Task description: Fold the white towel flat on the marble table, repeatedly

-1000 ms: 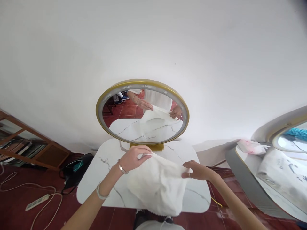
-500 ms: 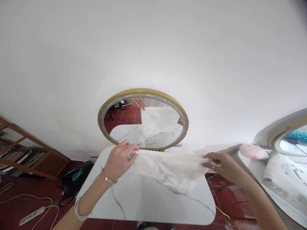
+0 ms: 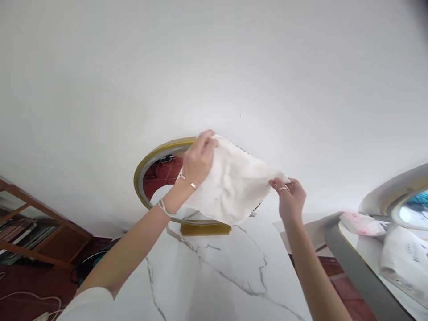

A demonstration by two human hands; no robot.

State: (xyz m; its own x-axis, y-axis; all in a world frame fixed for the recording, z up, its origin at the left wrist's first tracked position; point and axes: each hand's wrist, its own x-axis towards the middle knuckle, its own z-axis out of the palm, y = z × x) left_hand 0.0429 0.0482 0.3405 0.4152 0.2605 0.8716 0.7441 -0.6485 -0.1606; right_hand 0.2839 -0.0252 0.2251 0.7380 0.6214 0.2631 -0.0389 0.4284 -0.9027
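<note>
A thin white cloth [image 3: 234, 183] is stretched between my two hands, in front of the round mirror. My left hand [image 3: 199, 156] pinches its upper left corner, and my right hand [image 3: 290, 196] grips the right corner lower down. The cloth covers much of the glass; whether it touches the mirror I cannot tell. The gold-rimmed mirror [image 3: 137, 176] stands on a gold base [image 3: 205, 229] at the back of a white marble-patterned table [image 3: 214, 281].
At right, a second table [image 3: 359, 245] bears a pink-and-white packet [image 3: 363, 223], a rolled white fabric piece [image 3: 406, 254] and another round mirror [image 3: 408, 200]. A wooden shelf [image 3: 43, 227] with books stands at left. Behind everything is a white wall [image 3: 214, 67]; cables [image 3: 30, 294] lie on the red floor.
Both hands have risen with the cloth from above the tabletop to in front of the mirror. The left hand is now higher than the right, and the cloth hangs at a slant.
</note>
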